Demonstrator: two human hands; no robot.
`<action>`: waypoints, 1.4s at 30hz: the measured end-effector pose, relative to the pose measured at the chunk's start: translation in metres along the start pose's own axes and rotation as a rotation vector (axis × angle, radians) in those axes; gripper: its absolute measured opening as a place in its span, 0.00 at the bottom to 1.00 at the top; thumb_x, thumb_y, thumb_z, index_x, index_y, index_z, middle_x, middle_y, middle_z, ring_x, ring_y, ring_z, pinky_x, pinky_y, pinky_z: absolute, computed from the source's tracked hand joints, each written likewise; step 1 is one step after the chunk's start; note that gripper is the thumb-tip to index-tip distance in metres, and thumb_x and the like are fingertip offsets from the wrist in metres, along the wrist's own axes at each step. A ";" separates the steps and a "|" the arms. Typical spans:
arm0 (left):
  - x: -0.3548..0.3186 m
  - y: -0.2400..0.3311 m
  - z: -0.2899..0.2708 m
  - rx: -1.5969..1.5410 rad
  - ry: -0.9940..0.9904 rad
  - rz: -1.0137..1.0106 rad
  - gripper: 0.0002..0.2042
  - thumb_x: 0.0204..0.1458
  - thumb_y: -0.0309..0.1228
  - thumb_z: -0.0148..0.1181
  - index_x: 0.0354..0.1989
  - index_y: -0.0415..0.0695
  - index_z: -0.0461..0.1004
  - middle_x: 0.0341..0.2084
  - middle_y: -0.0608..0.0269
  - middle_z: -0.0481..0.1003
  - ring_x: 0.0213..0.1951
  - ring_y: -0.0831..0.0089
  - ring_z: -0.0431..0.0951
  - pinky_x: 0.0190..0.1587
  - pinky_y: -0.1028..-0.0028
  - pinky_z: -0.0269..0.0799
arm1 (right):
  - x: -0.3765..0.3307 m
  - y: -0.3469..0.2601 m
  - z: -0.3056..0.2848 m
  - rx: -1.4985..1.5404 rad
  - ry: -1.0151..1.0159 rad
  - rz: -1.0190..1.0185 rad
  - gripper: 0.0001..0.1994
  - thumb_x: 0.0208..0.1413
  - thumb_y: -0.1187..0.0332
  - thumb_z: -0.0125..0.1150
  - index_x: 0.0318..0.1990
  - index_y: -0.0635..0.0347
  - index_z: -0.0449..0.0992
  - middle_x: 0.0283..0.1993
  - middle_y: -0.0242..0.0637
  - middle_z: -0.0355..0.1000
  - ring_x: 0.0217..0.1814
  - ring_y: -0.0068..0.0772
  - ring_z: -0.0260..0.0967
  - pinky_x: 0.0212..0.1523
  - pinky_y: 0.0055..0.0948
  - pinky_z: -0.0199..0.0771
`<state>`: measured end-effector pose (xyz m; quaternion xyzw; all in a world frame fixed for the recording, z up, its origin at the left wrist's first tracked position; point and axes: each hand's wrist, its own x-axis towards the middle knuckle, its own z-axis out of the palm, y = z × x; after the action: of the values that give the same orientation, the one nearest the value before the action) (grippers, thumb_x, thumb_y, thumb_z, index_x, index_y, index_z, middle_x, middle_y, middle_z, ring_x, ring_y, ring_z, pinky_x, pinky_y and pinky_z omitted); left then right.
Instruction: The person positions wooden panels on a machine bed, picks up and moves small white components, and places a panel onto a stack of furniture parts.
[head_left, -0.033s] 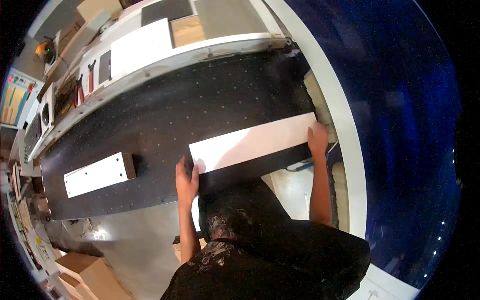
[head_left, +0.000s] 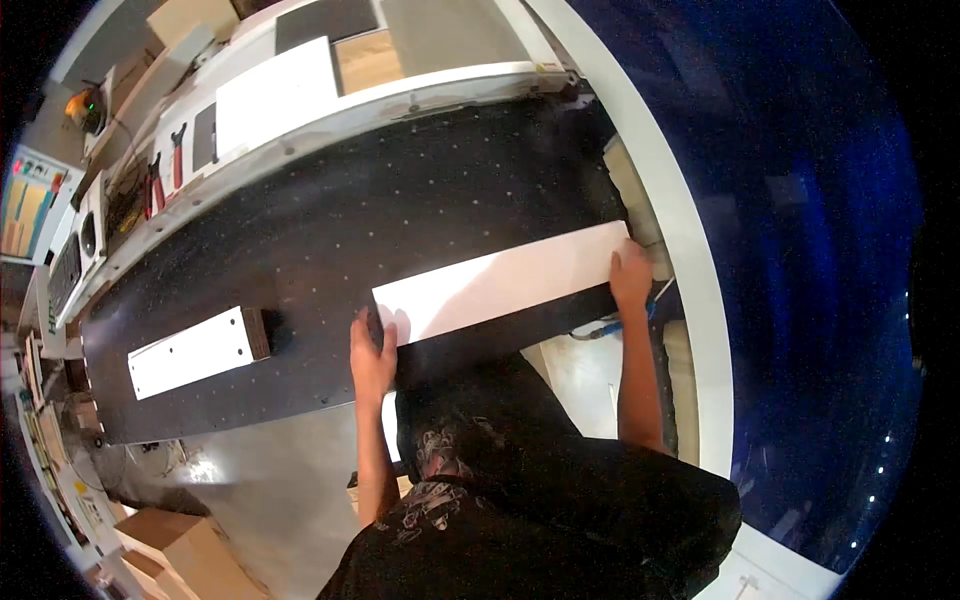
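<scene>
A long white board (head_left: 510,277) lies slanted across the dark table, its right end farther away than its left. My left hand (head_left: 373,350) grips its left end, with the thumb along the end face and the fingers on the far side of the corner. At the other end my right hand (head_left: 631,275) is wrapped over the short edge. To the left sits a stack of white drilled boards (head_left: 190,352), with dark holes in the top one and brown layered edges at its right end.
The black table (head_left: 320,240) is dotted with small holes. Along its far side runs a white ledge with red-handled pliers (head_left: 177,158) and a white sheet (head_left: 277,95). A pale curved frame (head_left: 690,240) borders the right. Cardboard boxes (head_left: 185,550) stand at lower left.
Almost nothing differs. The view has shifted slightly, and both hands stay at the ends of the white board.
</scene>
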<state>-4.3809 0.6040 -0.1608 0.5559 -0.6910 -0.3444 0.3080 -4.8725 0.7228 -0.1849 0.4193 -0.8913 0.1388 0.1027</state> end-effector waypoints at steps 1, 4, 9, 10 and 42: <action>0.006 0.004 0.003 0.092 -0.027 -0.074 0.28 0.59 0.38 0.61 0.64 0.34 0.65 0.58 0.39 0.70 0.57 0.44 0.72 0.59 0.58 0.69 | -0.008 -0.004 -0.001 -0.027 0.066 -0.012 0.23 0.55 0.61 0.66 0.53 0.66 0.74 0.48 0.50 0.76 0.51 0.55 0.73 0.54 0.48 0.72; 0.020 0.005 0.000 0.287 0.016 -0.055 0.31 0.59 0.40 0.62 0.65 0.33 0.62 0.59 0.36 0.68 0.58 0.40 0.70 0.60 0.55 0.68 | -0.032 -0.013 -0.014 0.256 -0.007 0.091 0.20 0.55 0.63 0.66 0.52 0.65 0.75 0.47 0.49 0.77 0.49 0.52 0.75 0.51 0.46 0.75; 0.024 -0.011 -0.020 0.534 0.088 -0.189 0.32 0.58 0.46 0.60 0.62 0.33 0.65 0.53 0.38 0.71 0.56 0.41 0.71 0.57 0.52 0.69 | -0.067 -0.025 -0.032 0.583 -0.230 0.387 0.15 0.58 0.64 0.65 0.47 0.65 0.79 0.42 0.51 0.80 0.43 0.50 0.80 0.45 0.41 0.78; 0.025 -0.014 -0.020 0.604 0.051 -0.257 0.31 0.59 0.47 0.59 0.61 0.33 0.66 0.51 0.39 0.72 0.55 0.42 0.71 0.56 0.52 0.70 | -0.069 -0.028 -0.033 0.641 -0.234 0.351 0.15 0.57 0.65 0.64 0.47 0.66 0.79 0.42 0.53 0.79 0.45 0.52 0.79 0.47 0.43 0.77; 0.042 -0.016 -0.011 -2.595 0.143 -0.083 0.38 0.56 0.65 0.40 0.61 0.44 0.71 0.73 0.50 0.55 0.69 0.58 0.62 0.72 0.40 0.43 | -0.057 -0.089 -0.103 2.506 0.099 0.450 0.44 0.63 0.31 0.36 0.77 0.53 0.48 0.79 0.44 0.47 0.80 0.47 0.44 0.77 0.51 0.39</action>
<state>-4.3712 0.5587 -0.1653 -0.1080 0.1800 -0.7367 0.6429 -4.7612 0.7436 -0.0907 0.0633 -0.1970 0.9118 -0.3546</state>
